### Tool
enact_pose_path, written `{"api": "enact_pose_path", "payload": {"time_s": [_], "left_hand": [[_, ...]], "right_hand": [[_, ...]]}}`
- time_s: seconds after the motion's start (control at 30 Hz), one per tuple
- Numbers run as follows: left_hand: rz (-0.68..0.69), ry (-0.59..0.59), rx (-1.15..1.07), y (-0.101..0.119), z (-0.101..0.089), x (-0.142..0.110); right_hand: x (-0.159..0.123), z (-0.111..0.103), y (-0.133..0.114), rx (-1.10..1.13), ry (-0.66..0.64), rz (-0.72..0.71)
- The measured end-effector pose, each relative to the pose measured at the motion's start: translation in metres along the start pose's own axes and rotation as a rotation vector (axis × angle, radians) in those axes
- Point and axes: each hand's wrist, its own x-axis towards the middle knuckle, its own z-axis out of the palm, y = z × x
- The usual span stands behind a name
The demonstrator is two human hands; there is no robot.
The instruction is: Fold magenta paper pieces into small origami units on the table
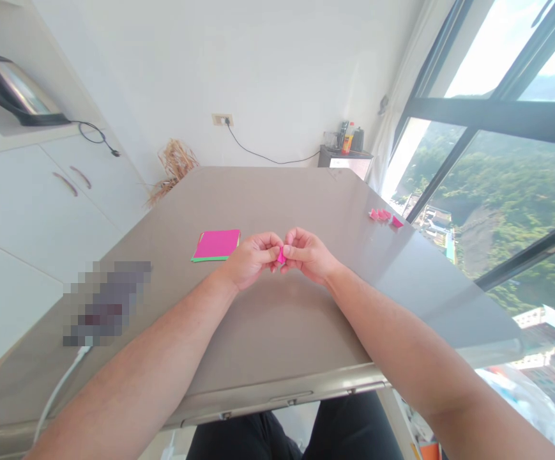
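A small folded piece of bright pink paper (281,256) is pinched between both hands above the middle of the table. My left hand (256,259) grips its left side with thumb and fingers. On its other side, my right hand (307,255) holds it in a similar pinch. The fingers cover much of the paper, so its full shape is hidden. Just left of my left hand lies a stack of square paper (217,244), pink on top with a green edge showing. Several small folded pink paper pieces (385,217) sit in a row near the table's right edge.
The grey-brown table (277,326) stretches out ahead. A blurred-out dark object (109,303) with a white cable (61,386) lies at its left. Windows (488,160) line the right side. A kettle (23,92) stands on the left cabinet, and a small fridge-like cabinet (347,163) stands beyond the table.
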Motion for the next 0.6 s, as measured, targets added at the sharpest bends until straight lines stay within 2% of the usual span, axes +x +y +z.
{"api": "enact_pose_path", "payload": {"time_s": [0.17, 0.4, 0.6], "left_hand": [[0.011, 0.07, 0.084, 0.0008, 0.0001, 0.0], [0.046, 0.116, 0.375, 0.0081, -0.0011, -0.0033], [0.026, 0.125, 0.395, 0.008, -0.0013, -0.0025]], "right_hand": [[-0.001, -0.001, -0.0018, -0.033, 0.071, -0.007], [-0.0034, -0.0053, -0.0053, -0.118, 0.104, -0.009], [-0.0045, -0.0044, -0.0047, -0.15, 0.09, -0.009]]}}
